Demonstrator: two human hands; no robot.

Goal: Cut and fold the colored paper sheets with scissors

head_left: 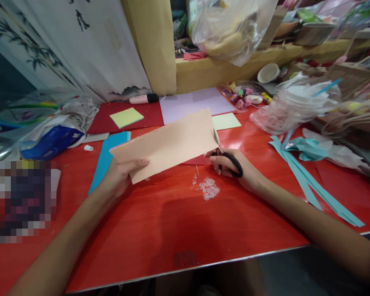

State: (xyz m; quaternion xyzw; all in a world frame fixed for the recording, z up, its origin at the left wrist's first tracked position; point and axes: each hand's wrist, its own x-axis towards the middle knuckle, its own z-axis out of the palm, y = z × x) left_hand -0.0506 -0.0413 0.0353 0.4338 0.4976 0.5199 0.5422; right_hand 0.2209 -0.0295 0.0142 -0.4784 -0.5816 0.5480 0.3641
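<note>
Raised over the red table, a long peach sheet of paper slants up to the right; its upper left edge shows more layers behind it. My left hand grips its lower left corner, thumb on the front face. In my right hand is a pair of scissors with black handles, fingers through the loops. Their blades meet the paper's right end, one blade showing in front of it. Beneath the paper lies a partly covered pink-red piece, and near it a small pile of clear scraps.
Blue paper lies left, with a yellow note pad on a dark red sheet behind. A lilac sheet and a marker are at the back. Light blue strips and a bagged cup sit right.
</note>
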